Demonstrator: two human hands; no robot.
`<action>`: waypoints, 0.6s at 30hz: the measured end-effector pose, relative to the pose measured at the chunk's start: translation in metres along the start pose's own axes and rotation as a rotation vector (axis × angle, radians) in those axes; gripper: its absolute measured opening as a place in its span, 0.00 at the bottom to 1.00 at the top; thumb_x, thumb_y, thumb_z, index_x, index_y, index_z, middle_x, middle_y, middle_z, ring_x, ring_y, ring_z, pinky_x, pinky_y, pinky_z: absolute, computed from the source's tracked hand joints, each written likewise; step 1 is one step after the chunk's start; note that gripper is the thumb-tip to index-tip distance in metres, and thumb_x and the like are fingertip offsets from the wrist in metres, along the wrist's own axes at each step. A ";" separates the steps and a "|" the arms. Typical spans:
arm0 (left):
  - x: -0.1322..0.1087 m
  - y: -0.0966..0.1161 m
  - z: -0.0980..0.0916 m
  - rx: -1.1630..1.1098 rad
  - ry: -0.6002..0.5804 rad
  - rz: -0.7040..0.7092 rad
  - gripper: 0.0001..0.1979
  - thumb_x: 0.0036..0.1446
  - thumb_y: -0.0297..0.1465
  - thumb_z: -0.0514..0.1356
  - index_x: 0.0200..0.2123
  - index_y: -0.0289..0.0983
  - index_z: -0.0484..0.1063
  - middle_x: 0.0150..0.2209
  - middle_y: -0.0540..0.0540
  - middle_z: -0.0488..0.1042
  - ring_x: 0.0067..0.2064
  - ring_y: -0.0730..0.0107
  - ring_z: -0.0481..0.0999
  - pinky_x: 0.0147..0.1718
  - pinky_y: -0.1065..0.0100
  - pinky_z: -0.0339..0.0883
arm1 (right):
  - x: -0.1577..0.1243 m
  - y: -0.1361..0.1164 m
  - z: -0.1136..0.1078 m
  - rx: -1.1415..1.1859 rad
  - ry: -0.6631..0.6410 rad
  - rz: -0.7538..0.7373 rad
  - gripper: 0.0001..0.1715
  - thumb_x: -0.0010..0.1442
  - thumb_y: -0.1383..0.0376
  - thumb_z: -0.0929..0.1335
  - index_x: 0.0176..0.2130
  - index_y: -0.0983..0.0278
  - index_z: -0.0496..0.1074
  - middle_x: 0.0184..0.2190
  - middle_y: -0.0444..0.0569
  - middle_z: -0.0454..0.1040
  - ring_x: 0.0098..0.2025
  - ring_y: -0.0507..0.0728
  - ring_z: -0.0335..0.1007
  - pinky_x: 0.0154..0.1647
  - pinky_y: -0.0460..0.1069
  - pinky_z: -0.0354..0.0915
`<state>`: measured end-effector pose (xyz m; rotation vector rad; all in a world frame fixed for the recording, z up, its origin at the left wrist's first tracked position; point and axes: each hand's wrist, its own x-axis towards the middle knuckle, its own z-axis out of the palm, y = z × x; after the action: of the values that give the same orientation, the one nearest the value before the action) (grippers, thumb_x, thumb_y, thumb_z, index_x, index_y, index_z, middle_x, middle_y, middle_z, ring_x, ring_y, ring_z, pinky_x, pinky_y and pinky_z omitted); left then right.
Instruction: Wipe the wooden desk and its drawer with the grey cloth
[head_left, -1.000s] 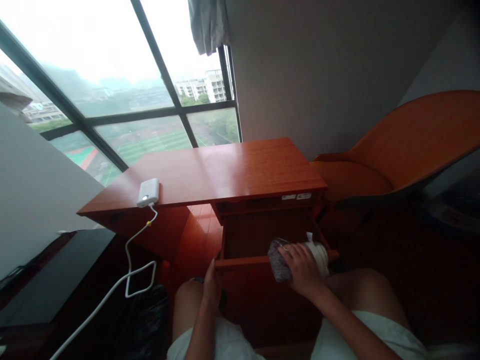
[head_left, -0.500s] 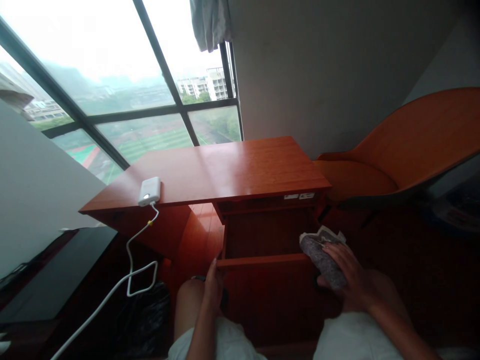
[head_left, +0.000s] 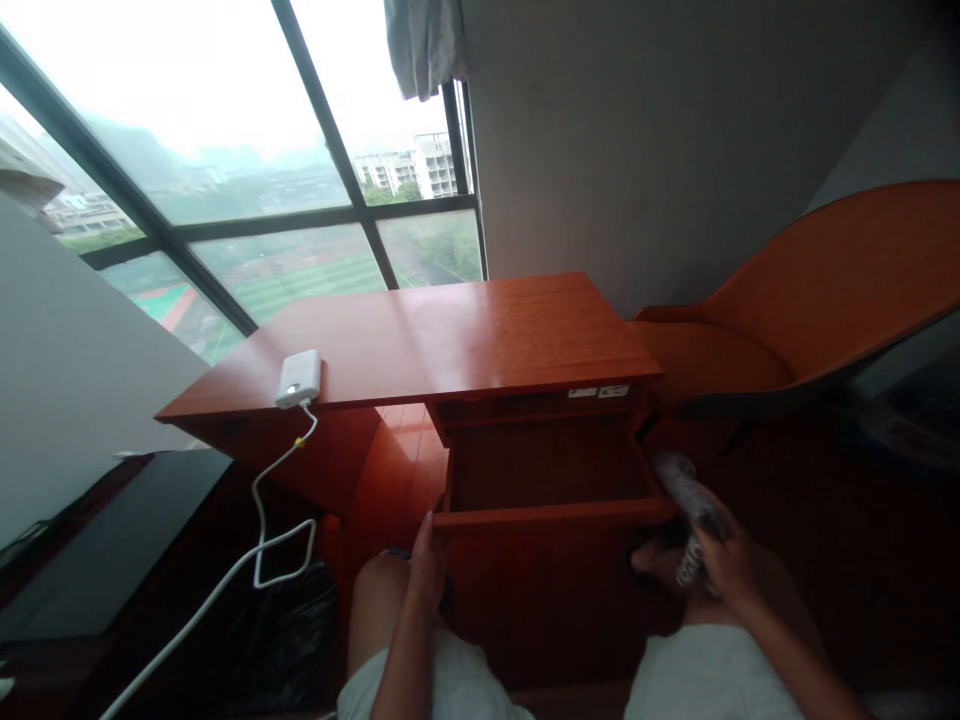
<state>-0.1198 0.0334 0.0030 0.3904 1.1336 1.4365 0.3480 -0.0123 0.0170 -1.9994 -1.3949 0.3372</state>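
A wooden drawer [head_left: 555, 516] is pulled out below the desktop, and its inside shows no objects. My left hand [head_left: 426, 565] is at the drawer's front left corner, its fingers closed on the edge. Just past the drawer's right corner, my right hand [head_left: 724, 555] grips a greyish cloth [head_left: 681, 485], slightly blurred, with a black-and-white patterned part hanging below the fingers. The cloth is beside the drawer's right side; whether they touch is hard to tell.
On the reddish desk [head_left: 450, 340] lies a white power bank [head_left: 300, 378] with a white cable [head_left: 217, 592] running down left. An orange chair [head_left: 840, 270] stands at right. A black bag [head_left: 289, 640] is at lower left, near a dark panel [head_left: 127, 530].
My right hand has shifted slightly right with the cloth, which has turned and now hangs narrower, off the drawer's front edge. The drawer's right corner is now uncovered. My left hand stays in place.
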 end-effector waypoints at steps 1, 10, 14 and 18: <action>-0.001 0.001 0.000 0.001 0.003 0.003 0.22 0.57 0.42 0.56 0.52 0.40 0.71 0.51 0.45 0.76 0.60 0.56 0.65 0.60 0.54 0.58 | -0.002 -0.011 0.007 0.045 0.005 -0.049 0.31 0.54 0.62 0.59 0.58 0.57 0.59 0.53 0.55 0.71 0.54 0.62 0.68 0.53 0.58 0.65; -0.003 0.005 0.005 -0.020 0.005 -0.020 0.21 0.58 0.41 0.55 0.52 0.41 0.71 0.51 0.46 0.75 0.62 0.58 0.63 0.62 0.54 0.55 | -0.012 -0.127 0.031 -0.343 -0.127 -0.417 0.28 0.48 0.71 0.61 0.50 0.62 0.68 0.48 0.52 0.73 0.53 0.62 0.64 0.61 0.61 0.53; -0.001 0.002 0.006 -0.050 -0.024 -0.030 0.22 0.58 0.42 0.55 0.54 0.42 0.69 0.51 0.47 0.75 0.61 0.58 0.64 0.61 0.56 0.55 | -0.031 -0.186 0.053 -0.280 -0.255 -0.429 0.29 0.51 0.70 0.61 0.53 0.61 0.66 0.49 0.51 0.72 0.53 0.62 0.62 0.62 0.59 0.48; 0.001 -0.001 0.008 -0.078 -0.037 -0.055 0.22 0.59 0.44 0.56 0.53 0.41 0.71 0.51 0.44 0.75 0.58 0.56 0.68 0.58 0.56 0.59 | -0.062 -0.256 0.099 -0.154 -0.356 -0.429 0.26 0.52 0.68 0.62 0.52 0.59 0.66 0.49 0.51 0.71 0.53 0.61 0.60 0.62 0.57 0.47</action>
<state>-0.1132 0.0372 0.0051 0.3271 1.0472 1.4151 0.0812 0.0215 0.0992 -1.7472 -2.0811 0.4124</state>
